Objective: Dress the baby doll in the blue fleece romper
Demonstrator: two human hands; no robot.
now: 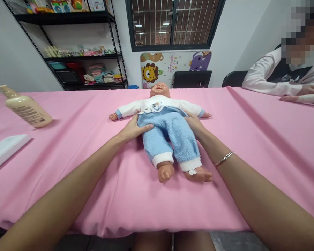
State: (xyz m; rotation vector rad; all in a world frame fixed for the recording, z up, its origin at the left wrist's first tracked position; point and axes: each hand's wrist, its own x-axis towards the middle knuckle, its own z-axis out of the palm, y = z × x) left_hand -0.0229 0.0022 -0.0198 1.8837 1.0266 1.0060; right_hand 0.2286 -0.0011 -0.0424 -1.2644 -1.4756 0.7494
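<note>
Baby doll flat on its back, mid-table on the pink sheet! L hand spread open, pressed on the blue fleece trousers at the hip, no pinch. R hand open too, against the doll's other side at the waist. Lotion bottle lying off left; seated person's white sleeve far right.
</note>
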